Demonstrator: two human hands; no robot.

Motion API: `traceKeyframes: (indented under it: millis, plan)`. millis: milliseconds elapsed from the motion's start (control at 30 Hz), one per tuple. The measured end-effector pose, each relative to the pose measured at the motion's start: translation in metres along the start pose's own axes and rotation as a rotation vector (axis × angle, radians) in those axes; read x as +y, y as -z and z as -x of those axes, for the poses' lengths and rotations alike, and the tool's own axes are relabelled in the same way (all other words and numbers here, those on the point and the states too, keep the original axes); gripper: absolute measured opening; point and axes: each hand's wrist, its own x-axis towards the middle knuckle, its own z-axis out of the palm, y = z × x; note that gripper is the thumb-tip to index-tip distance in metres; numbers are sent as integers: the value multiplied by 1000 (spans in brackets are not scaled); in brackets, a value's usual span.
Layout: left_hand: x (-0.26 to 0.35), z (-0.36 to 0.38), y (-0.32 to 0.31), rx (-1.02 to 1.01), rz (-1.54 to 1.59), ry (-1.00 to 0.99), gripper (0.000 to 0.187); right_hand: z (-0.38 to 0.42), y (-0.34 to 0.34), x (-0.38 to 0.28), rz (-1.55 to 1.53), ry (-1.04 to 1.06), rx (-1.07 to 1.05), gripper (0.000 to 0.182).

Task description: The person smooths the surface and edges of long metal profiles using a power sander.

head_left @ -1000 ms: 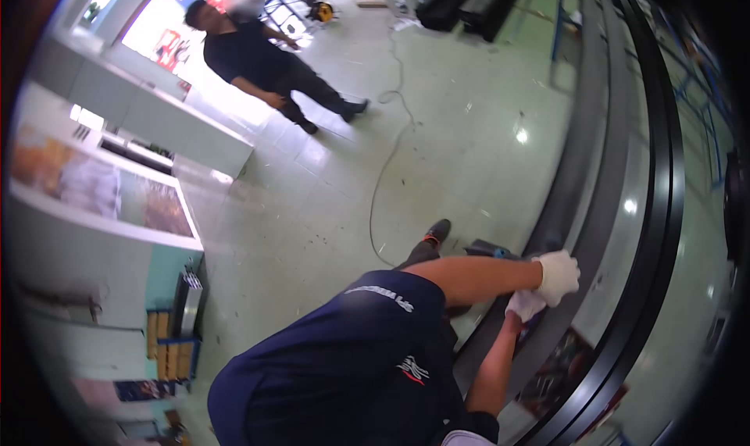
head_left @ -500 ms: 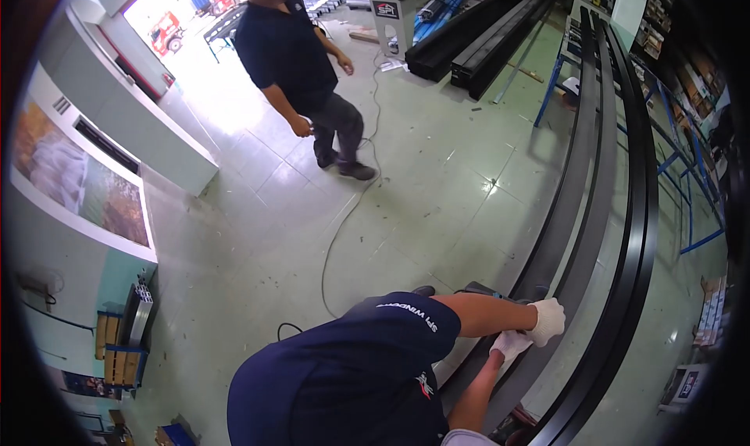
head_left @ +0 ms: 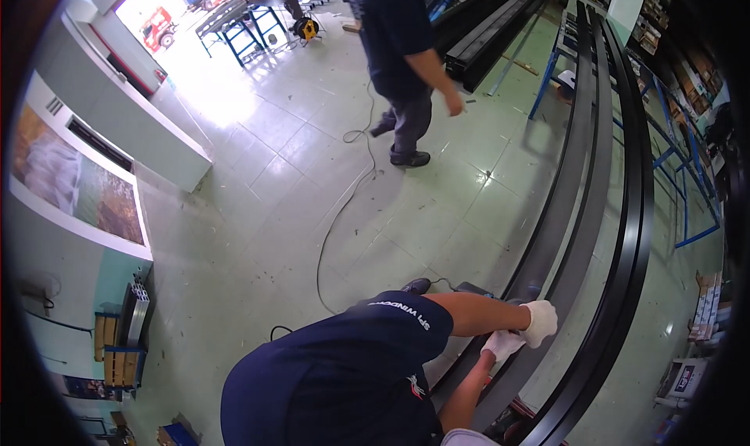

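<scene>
While you lean over the rail point(head_left: 582, 212), both gloved hands press together on it.
Left hand point(head_left: 539, 322) overlaps right hand point(head_left: 501, 343), steadying; grip unclear.

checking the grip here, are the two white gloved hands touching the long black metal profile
Touching. The head view shows the left hand and right hand pressed onto the black metal profile, with no gap visible.

White lettering on navy shirt sleeve point(head_left: 406, 313), upside down, possibly "SPI WINDOWS", small white logo lower down, unreadable
</scene>
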Motion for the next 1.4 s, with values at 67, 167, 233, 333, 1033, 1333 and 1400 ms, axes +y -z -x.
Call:
traceKeyframes:
  millis: [67,167,233,333,1033,1333,1400]
  plan:
    - [27,18,-16,-2,49,-21,37,31,24,5,38,53,-8,71]
    - [75,54,-34,-11,109,-52,38,82,74,10,179,55,-32,77]
    - [105,70,-55,-19,143,-88,38,112,104,25,317,66,-9,78]
    - [147,95,-88,-35,154,-124,37,146,153,99,-289,52,-56,67]
    - [226,199,-147,11,306,-130,25,253,192,62,-933,-249,462,38]
    - [92,90,-72,310,516,90,28,59,117,1,-526,-30,304,21]
    - [62,67,-54,443,555,117,30,20,109,-46,-211,29,280,28]
